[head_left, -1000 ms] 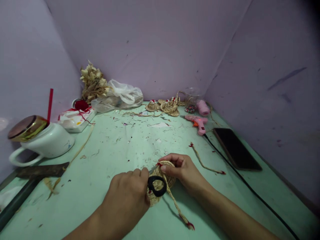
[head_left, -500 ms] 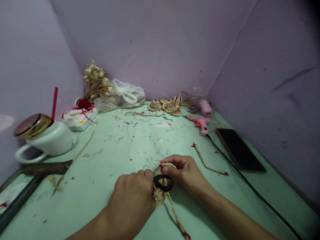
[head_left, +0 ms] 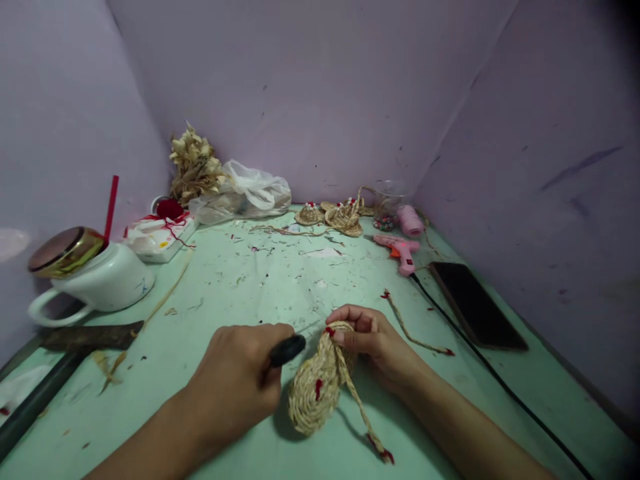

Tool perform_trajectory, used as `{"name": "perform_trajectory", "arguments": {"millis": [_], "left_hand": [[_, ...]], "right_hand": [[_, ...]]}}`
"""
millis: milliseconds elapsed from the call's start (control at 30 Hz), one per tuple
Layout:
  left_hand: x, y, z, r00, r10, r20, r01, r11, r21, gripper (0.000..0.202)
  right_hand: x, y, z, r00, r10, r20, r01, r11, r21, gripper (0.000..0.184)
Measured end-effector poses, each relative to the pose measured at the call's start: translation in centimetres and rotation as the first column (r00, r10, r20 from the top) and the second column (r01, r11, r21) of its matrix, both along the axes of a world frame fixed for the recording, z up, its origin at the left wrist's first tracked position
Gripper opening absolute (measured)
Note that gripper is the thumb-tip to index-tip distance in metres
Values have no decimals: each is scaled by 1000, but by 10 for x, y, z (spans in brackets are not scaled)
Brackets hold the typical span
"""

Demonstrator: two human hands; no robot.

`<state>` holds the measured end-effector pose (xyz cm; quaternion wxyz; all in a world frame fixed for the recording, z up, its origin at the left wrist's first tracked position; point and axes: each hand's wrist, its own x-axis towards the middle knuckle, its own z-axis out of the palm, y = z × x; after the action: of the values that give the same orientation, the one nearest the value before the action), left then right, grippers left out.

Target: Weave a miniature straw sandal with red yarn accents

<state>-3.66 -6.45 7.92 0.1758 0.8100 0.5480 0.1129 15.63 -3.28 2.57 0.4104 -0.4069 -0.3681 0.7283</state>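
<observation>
My right hand [head_left: 373,340] pinches the far end of a small oval mat of coiled straw rope [head_left: 319,387], tilting it up off the green table [head_left: 235,293]. A loose braided tail [head_left: 363,417] with a red tip hangs from the mat toward me. My left hand [head_left: 235,380] is closed round black-handled scissors [head_left: 287,349], held just left of the mat. The scissor blades are hardly visible.
A white mug with a gold lid [head_left: 83,273] and a dark blade [head_left: 85,337] lie at left. Dried husks [head_left: 193,163], a plastic bag [head_left: 245,193], woven pieces [head_left: 335,215], a pink glue gun [head_left: 400,250] with its black cord [head_left: 480,363], and a phone [head_left: 475,305] sit further back and right.
My left hand has drawn the scissors leftward off the mat. The mat, covered before by the scissor handle, now shows its face and stands tilted in my right hand.
</observation>
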Motion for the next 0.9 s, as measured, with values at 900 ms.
{"name": "perform_trajectory", "arguments": {"millis": [900], "left_hand": [[22,-6,-14,975,36,-220,-54,996,-77,16]], "right_hand": [[-10,-7,5,972,-91,217,73,993,90,19]]}}
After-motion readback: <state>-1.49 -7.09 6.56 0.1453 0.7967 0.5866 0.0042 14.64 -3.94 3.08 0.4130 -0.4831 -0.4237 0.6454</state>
